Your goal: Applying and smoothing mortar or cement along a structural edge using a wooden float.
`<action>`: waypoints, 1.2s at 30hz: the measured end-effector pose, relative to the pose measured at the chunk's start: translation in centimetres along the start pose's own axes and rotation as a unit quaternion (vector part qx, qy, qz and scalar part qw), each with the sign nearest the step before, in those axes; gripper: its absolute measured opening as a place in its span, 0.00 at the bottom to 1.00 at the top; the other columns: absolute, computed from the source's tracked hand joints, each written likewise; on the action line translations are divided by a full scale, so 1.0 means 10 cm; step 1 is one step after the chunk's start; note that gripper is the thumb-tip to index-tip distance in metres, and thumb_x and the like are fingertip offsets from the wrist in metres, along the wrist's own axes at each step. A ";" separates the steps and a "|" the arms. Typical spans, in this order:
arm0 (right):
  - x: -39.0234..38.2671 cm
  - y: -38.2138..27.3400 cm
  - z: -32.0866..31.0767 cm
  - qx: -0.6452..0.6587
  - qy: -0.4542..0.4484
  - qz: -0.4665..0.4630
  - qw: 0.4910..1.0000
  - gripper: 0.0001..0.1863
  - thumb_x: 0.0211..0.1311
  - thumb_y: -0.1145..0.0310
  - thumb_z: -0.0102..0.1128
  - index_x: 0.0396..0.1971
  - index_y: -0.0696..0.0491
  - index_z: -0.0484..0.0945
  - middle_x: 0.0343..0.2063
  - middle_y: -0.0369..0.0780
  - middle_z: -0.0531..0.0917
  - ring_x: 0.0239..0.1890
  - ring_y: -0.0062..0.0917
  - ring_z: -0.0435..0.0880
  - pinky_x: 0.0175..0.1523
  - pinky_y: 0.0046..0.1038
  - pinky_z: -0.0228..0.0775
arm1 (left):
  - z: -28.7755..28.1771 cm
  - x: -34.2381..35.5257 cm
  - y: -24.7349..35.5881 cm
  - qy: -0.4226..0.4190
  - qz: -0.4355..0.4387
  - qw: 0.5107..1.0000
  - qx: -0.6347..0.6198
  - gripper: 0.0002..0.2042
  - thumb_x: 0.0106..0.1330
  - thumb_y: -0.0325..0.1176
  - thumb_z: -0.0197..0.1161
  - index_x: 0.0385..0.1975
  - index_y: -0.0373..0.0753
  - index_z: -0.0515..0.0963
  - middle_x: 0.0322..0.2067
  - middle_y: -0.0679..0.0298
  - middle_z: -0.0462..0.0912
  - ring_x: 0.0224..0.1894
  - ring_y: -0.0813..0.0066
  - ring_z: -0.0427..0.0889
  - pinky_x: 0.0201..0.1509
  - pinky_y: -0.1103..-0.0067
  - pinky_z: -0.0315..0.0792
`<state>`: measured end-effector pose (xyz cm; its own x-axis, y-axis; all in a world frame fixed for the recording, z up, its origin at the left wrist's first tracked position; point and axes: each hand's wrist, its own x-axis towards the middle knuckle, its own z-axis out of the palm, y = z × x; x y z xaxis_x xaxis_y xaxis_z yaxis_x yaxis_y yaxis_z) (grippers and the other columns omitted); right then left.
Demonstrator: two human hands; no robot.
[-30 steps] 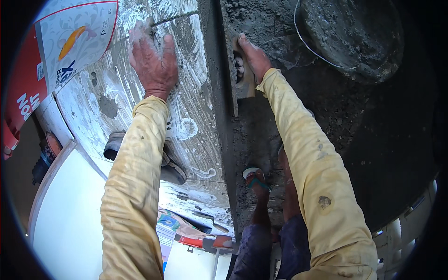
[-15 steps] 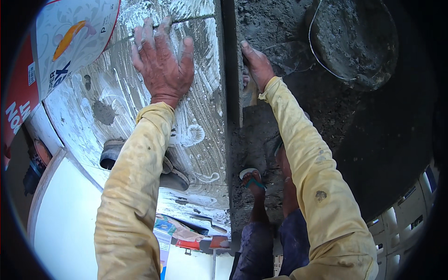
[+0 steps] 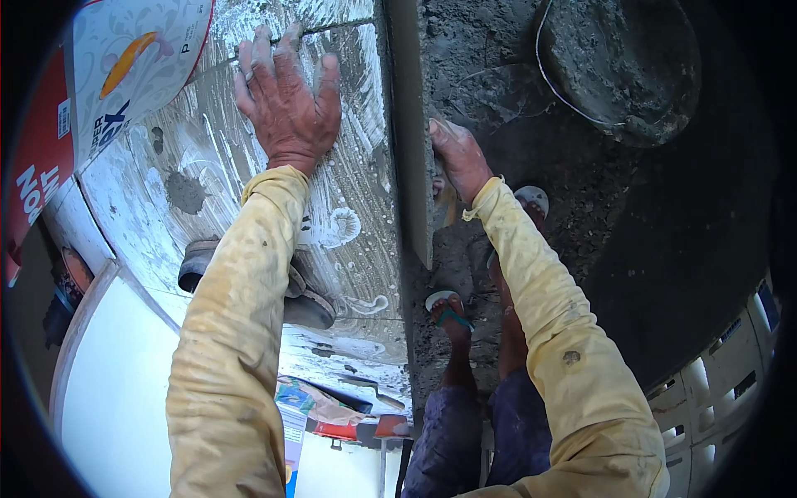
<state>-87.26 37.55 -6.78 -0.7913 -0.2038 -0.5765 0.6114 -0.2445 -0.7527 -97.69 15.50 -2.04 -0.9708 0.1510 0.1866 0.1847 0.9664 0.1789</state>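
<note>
Tile edge between two hands, long axis running away from the person.

Left hand (image 3: 286,104) lies flat on the face of the large mortar-smeared tile (image 3: 349,199), fingers (image 3: 266,62) spread open and pressing down, gripping nothing. Right hand (image 3: 458,158) sits just beside the tile's right edge (image 3: 407,166), over the wet mortar bed (image 3: 490,91), fingers curled closed on a small tool whose kind cannot be told, as the hand hides most of it. That edge runs lengthwise from near the sandalled foot (image 3: 448,311) up toward the far rim, so the tile lies to the left of the right hand and directly under the left. Left hand is in full contact; right hand is nearer to the edge. Round basin of mortar (image 3: 631,66) stands well apart, further right.
</note>
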 end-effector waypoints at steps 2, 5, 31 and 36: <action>-0.12 -0.06 -0.01 0.017 -0.025 0.083 0.996 0.30 0.69 0.41 0.57 0.35 0.59 0.77 0.25 0.32 0.75 0.28 0.15 0.68 0.37 0.24 0.65 | 0.00 0.00 0.00 0.000 0.001 1.000 0.000 0.30 0.72 0.57 0.48 0.67 0.46 0.65 0.69 0.52 0.59 0.75 0.49 0.50 0.74 0.51 0.39; -0.20 0.00 -0.02 0.005 -0.029 0.046 0.999 0.30 0.68 0.40 0.56 0.34 0.59 0.77 0.24 0.32 0.74 0.27 0.15 0.68 0.36 0.24 0.64 | 0.01 0.01 0.03 -0.001 -0.001 1.000 -0.012 0.30 0.72 0.58 0.47 0.67 0.46 0.65 0.69 0.52 0.58 0.75 0.49 0.50 0.74 0.51 0.39; -1.14 -0.01 0.27 0.008 0.086 0.188 0.978 0.30 0.67 0.42 0.58 0.37 0.62 0.79 0.27 0.43 0.81 0.32 0.28 0.79 0.42 0.32 0.69 | 0.02 0.01 -0.01 0.014 -0.010 1.000 -0.018 0.29 0.71 0.58 0.49 0.67 0.50 0.65 0.70 0.55 0.59 0.75 0.51 0.51 0.75 0.51 0.39; -1.01 -0.13 0.46 -0.136 0.076 0.138 0.978 0.30 0.68 0.43 0.57 0.38 0.61 0.80 0.32 0.54 0.81 0.36 0.50 0.79 0.44 0.39 0.70 | 0.02 0.02 0.04 0.018 -0.008 1.000 -0.012 0.28 0.72 0.57 0.48 0.67 0.50 0.66 0.70 0.55 0.60 0.75 0.51 0.52 0.75 0.52 0.40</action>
<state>-79.99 35.60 1.45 -0.6023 -0.0787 -0.7944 0.7919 0.0660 -0.6070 -97.83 15.96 -2.13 -0.9677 0.1277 0.2173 0.1731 0.9634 0.2045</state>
